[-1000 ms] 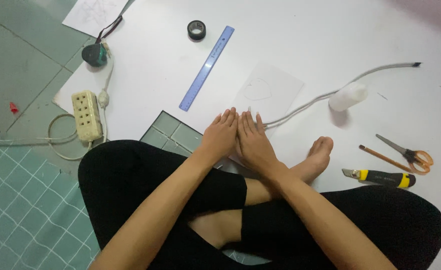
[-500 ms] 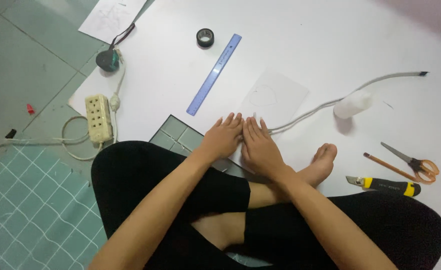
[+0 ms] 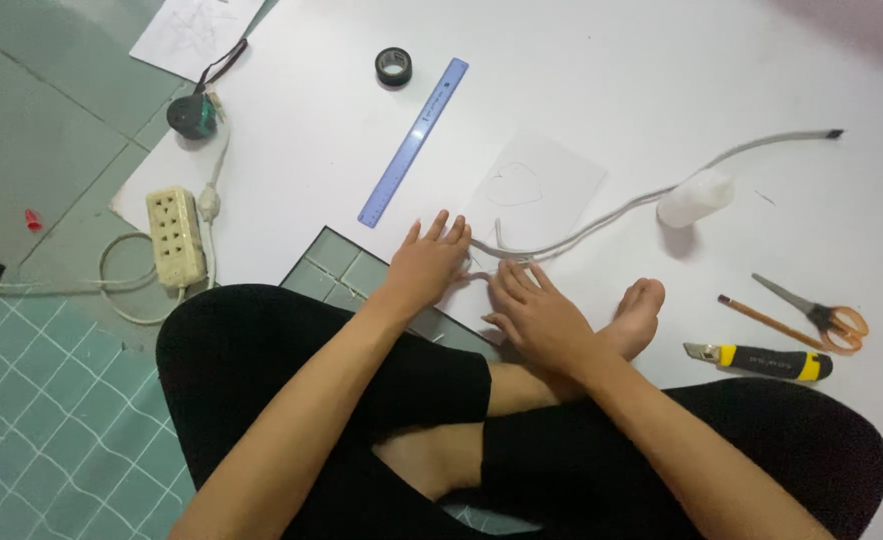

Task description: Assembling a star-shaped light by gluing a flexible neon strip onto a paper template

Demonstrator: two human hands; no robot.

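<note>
I see matt white paper (image 3: 581, 80) over smooth, faintly glossy green floor tiles (image 3: 31, 130). The ruler (image 3: 413, 141) looks like translucent blue plastic, the tape roll (image 3: 393, 66) glossy black. The scissors (image 3: 811, 312) pair metal blades with orange plastic handles; the pencil (image 3: 761, 321) is wood.

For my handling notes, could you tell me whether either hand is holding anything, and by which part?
Nothing is clearly gripped: the left hand and right hand lie flat, fingers spread, on the white sheet, beside the grey cable.

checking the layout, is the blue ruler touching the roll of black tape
Apart. The head view shows bare white sheet between the blue ruler and the tape roll.
</note>
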